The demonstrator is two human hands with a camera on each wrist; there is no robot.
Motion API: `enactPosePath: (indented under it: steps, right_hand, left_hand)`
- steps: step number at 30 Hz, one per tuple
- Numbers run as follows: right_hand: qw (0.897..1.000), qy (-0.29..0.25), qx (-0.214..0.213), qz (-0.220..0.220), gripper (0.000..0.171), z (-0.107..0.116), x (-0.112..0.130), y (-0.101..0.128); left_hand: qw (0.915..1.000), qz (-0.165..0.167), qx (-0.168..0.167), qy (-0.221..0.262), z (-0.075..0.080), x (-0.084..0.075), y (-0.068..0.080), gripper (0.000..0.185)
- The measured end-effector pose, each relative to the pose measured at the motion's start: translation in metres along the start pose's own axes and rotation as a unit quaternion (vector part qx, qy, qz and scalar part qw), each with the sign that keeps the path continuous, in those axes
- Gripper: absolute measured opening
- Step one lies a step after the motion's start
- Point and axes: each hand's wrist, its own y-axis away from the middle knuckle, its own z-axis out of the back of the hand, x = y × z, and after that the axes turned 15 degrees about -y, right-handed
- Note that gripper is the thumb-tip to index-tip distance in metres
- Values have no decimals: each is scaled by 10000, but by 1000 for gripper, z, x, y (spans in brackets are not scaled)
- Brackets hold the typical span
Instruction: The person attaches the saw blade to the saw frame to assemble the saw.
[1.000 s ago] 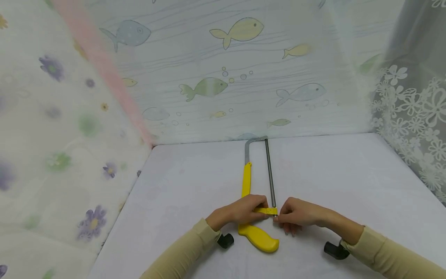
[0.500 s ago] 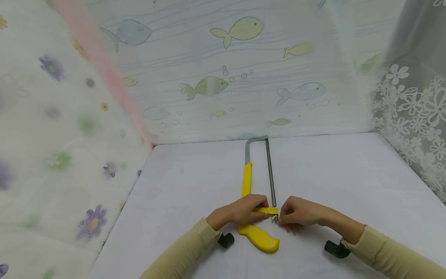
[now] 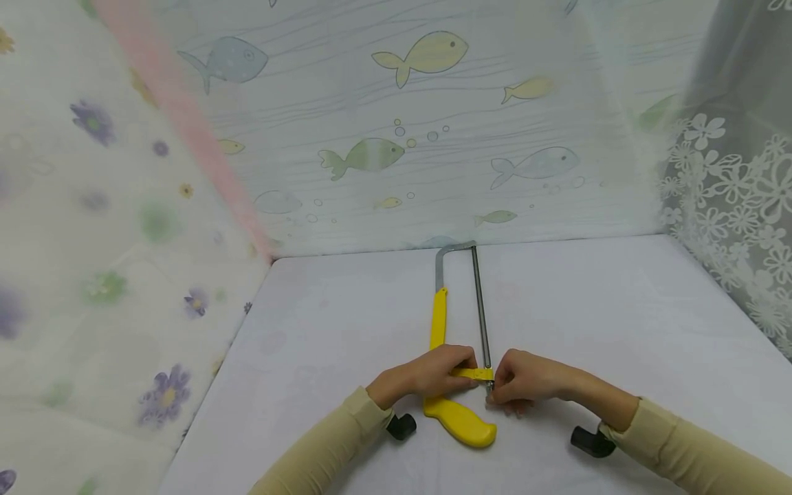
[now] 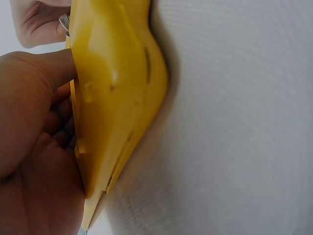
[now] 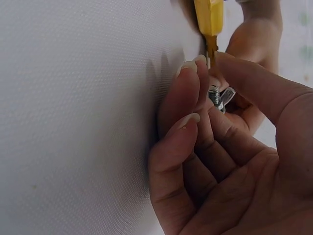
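Head view, nearest first: two beige sleeves entering from the bottom edge, a black wrist mount under each. Left hand laid over the yellow hacksaw just above its grip, fingers curled round the yellow bar at the blade's near end. Seen in the left wrist view as fingers tucked behind the yellow body, thumb along its edge, handle flat on the white table. Right hand touching the same near corner of the frame from the other side, fingertips drawn together on the small metal wing nut. Shown close in the right wrist view: thumb and forefinger pinching that nut with its threaded screw, remaining fingers pressed together and curled, tips against the table. Nut sitting right below the yellow end of the saw.

Farther out on the table, the saw lying lengthwise away from the body, roughly centred: yellow back strip on the left, thin grey blade on the right, parallel and apart, joined by a grey metal bend at the far end, close to the backdrop. Behind, a pale fish-print cloth; at left a flowered cloth with a pink band; at right a white lace curtain.
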Motion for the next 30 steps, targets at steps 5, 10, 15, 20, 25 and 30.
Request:
enactPosePath:
  steps: [5, 10, 15, 20, 25, 30]
  right_hand:
    - [10000, -26, -58, 9, 40, -2, 1, 0]
    - [9999, 13, -157, -57, 41, -1, 1, 0]
    - [9997, 29, -194, -160, 37, 2, -1, 2]
    - [9997, 28, -214, -100, 29, 8, -4, 5]
    - [9999, -47, -143, 4, 25, 10, -7, 7]
    - [9999, -117, -42, 69, 22, 8, -8, 7]
  left_hand:
    - [10000, 11, 40, 11, 0, 0, 0, 12]
    - [10000, 54, 45, -2, 2, -1, 0, 12]
    - [10000, 84, 43, 26, -1, 0, 0, 12]
    - [9999, 116, 28, 30, -3, 1, -1, 12]
    - [9999, 109, 20, -6, -2, 1, -1, 11]
    - [10000, 72, 1, -14, -3, 2, -1, 11]
